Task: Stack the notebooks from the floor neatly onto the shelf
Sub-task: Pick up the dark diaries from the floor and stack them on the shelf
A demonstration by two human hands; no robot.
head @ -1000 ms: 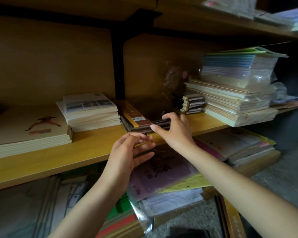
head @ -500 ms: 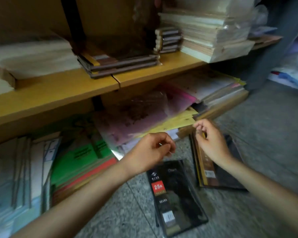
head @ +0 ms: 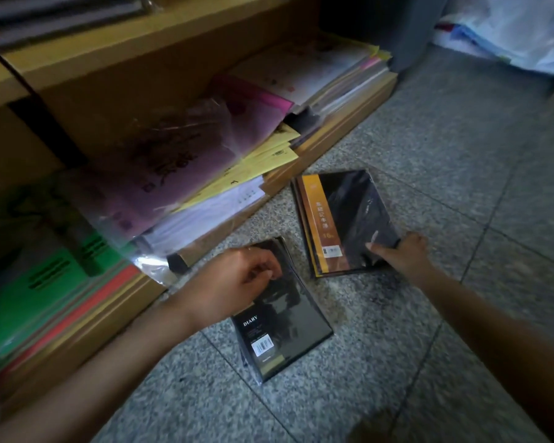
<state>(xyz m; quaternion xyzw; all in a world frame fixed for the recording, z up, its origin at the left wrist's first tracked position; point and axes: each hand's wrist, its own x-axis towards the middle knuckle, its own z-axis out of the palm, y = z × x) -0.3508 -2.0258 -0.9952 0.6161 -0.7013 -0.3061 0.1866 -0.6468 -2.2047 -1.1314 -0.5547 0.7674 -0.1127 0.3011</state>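
Two lots of wrapped notebooks lie on the speckled floor. A black notebook marked DIARY (head: 288, 327) lies nearest me. My left hand (head: 237, 282) sits over its upper left corner, fingers curled onto the cover, thumb hidden. To the right lies a small stack of black notebooks with an orange spine strip (head: 343, 219). My right hand (head: 403, 254) grips this stack's near right corner, thumb on top. The wooden shelf (head: 115, 49) runs across the upper left, with dark notebooks on it at the top left edge.
Under the shelf, at floor level, lie slanting piles of purple, yellow and white paper packs (head: 179, 161) and green and red folders (head: 45, 289). A dark bin (head: 381, 24) and white plastic bags (head: 518, 30) stand at the back right. Grey floor (head: 461, 155) stretches to the right.
My view has dropped from the shelf to the floor. Both hands came down from the shelf; the left now covers the diary notebook and the right has taken hold of the orange-spined stack.
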